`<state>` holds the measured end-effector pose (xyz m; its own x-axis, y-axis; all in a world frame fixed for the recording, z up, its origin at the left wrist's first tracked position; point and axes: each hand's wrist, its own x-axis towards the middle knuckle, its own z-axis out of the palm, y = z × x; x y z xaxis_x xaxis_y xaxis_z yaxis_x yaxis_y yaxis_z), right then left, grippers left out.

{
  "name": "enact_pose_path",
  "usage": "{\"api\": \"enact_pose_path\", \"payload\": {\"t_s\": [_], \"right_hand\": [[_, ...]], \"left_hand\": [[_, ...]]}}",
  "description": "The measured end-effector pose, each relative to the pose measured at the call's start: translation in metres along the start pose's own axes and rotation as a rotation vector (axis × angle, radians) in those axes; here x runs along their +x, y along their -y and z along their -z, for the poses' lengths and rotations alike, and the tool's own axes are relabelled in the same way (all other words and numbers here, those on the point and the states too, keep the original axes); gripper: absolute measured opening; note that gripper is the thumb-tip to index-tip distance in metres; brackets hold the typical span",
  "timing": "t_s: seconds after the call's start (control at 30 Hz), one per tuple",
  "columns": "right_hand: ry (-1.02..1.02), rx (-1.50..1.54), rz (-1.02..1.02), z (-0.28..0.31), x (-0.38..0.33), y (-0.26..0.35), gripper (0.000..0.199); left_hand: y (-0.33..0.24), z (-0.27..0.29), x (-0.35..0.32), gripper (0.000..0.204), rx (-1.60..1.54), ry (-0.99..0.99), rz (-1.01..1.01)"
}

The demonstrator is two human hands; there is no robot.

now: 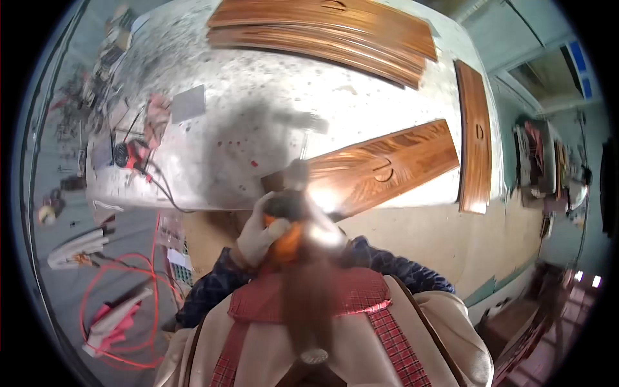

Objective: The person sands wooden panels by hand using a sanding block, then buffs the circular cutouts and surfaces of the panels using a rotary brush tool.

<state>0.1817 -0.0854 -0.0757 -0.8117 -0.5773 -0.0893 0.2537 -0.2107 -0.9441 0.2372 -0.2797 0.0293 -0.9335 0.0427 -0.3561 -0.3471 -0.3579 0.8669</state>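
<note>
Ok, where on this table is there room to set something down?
Bare table shows between the grey square and the stacked boards, and between that stack and the slanted board. The left side is crowded with a rag and red tool; another board lines the right edge.

Left side of pale worktop [238,84]: one red-and-black corded tool [133,155], laid down; one pink cloth [157,120], crumpled; one square grey sheet [188,104], placed just beside the cloth. Floor, left: one orange-red hose [155,290], loosely looped; one pink-and-white bundle [115,322], dropped within its loop.
</note>
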Motion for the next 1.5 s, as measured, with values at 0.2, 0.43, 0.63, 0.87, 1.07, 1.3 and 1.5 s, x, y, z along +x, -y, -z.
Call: {"api": "enact_pose_path", "payload": {"t_s": [0.2,0.43,0.63,0.87,1.07,1.3,1.5], "right_hand": [[-0.205,0.507,-0.226,-0.006,-0.018,0.066,0.048],[-0.278,0.858,-0.208,0.000,-0.045,0.047,0.048],[-0.349,0.879,-0.080,-0.010,-0.053,-0.017,0.040],[-0.477,0.937,-0.191,-0.020,-0.039,0.000,0.040],[-0.527,0.860,-0.323,-0.014,-0.036,0.024,0.038],[-0.325,0.498,-0.178,0.001,-0.075,-0.005,0.039],[-0.545,0.662,-0.132,0.028,-0.064,0.045,0.040]], "left_hand": [[-0.004,-0.026,0.031,0.114,0.599,0.411,-0.017],[0.039,0.003,0.028,0.092,1.384,0.431,-0.428],[0.024,0.005,0.042,0.077,1.823,0.644,-0.322],[0.022,0.008,0.041,0.078,1.929,0.638,-0.361],[0.019,-0.006,0.041,0.084,1.910,0.569,-0.370],[0.046,-0.014,0.025,0.117,1.839,0.732,-0.244],[0.075,-0.045,0.045,0.076,1.682,0.363,-0.759]]}}
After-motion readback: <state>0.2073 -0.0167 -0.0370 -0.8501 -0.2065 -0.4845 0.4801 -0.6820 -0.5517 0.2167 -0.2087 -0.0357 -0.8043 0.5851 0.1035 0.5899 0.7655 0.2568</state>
